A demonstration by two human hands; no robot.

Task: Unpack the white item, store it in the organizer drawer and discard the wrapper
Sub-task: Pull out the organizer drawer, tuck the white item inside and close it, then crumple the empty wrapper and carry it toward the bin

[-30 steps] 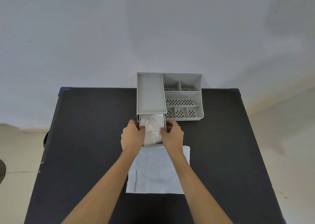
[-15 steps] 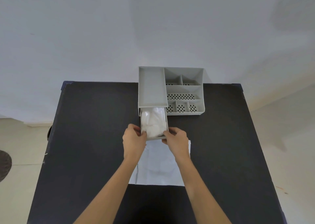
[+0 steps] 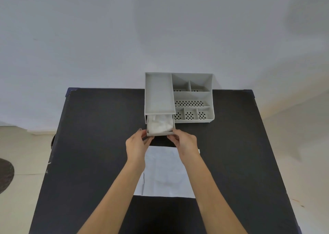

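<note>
Drawer (image 3: 160, 133) half out of organizer (image 3: 193, 94), cloth (image 3: 160, 124) inside. Gripping front corners, left hand (image 3: 136, 144) and right hand (image 3: 184, 142), fingers curled on them. Pushing evenly, avoiding cloth snagging. Wrapper (image 3: 165, 173) lying flat below.

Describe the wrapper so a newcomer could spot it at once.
Start at the black table and find the grey organizer at its far edge. Nearer the person, under both forearms, lies the wrapper: the only flat, pale sheet there, empty, unlike the white item bunched in the drawer.
</note>
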